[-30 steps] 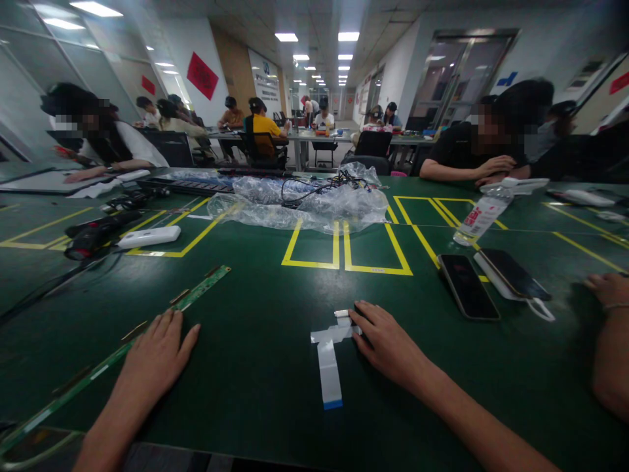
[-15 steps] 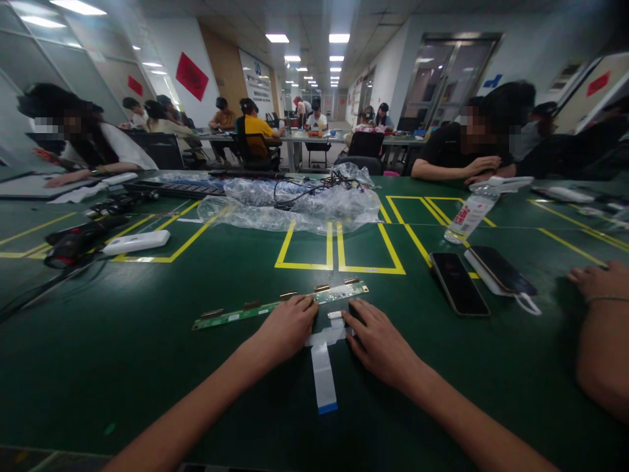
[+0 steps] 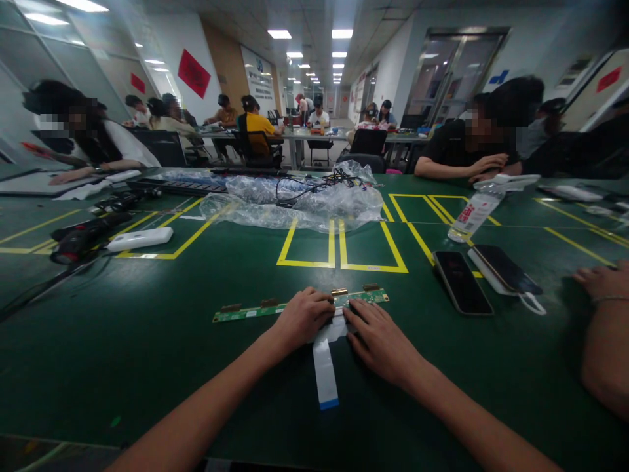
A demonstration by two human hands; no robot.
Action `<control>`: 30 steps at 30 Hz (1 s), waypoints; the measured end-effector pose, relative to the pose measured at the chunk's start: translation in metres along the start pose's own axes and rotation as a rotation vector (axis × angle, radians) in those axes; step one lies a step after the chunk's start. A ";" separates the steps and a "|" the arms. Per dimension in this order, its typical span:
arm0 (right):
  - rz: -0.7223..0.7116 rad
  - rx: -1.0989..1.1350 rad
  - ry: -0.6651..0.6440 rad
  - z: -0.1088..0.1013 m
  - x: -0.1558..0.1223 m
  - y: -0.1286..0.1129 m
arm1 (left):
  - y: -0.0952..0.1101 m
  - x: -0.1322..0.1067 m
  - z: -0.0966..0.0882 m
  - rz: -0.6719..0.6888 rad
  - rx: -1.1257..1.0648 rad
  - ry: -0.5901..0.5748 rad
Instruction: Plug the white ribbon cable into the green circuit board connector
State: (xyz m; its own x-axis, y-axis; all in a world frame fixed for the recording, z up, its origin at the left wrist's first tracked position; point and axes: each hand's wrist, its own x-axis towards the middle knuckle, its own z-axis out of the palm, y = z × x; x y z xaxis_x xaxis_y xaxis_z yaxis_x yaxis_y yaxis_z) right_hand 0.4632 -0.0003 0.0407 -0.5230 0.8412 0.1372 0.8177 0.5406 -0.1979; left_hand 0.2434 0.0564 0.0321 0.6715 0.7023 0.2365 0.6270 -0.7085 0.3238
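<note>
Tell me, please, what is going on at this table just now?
A person is working with both bare hands on a long green circuit board and a white flat cable. The left hand is at the board's middle; the right hand is at the cable's upper end, beside the board. Whether the two are joined is hidden. Clear plastic wrapping lies farther back.

The circuit board [image 3: 250, 313] lay crosswise on the surface [image 3: 383, 419], the ribbon cable [image 3: 325, 373] before it, between left hand [image 3: 305, 318] and right hand [image 3: 381, 334]. Behind was plastic wrap [image 3: 334, 208]; to the right, one phone [image 3: 462, 283], a second phone [image 3: 508, 270] beyond it, and a bottle [image 3: 476, 213] behind both.
</note>
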 end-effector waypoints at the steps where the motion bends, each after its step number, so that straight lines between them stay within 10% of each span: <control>1: 0.000 -0.003 0.001 0.000 0.000 0.000 | 0.000 0.000 0.000 -0.001 -0.005 0.006; 30: 0.031 -0.038 0.000 0.003 0.002 -0.004 | -0.004 -0.006 0.009 0.000 -0.046 0.064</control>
State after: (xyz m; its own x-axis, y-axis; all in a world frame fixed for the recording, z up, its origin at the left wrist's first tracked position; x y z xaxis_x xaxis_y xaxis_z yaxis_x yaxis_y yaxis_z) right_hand 0.4583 -0.0008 0.0386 -0.4972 0.8576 0.1317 0.8421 0.5135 -0.1651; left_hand 0.2404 0.0550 0.0213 0.6438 0.7064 0.2941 0.6074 -0.7056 0.3650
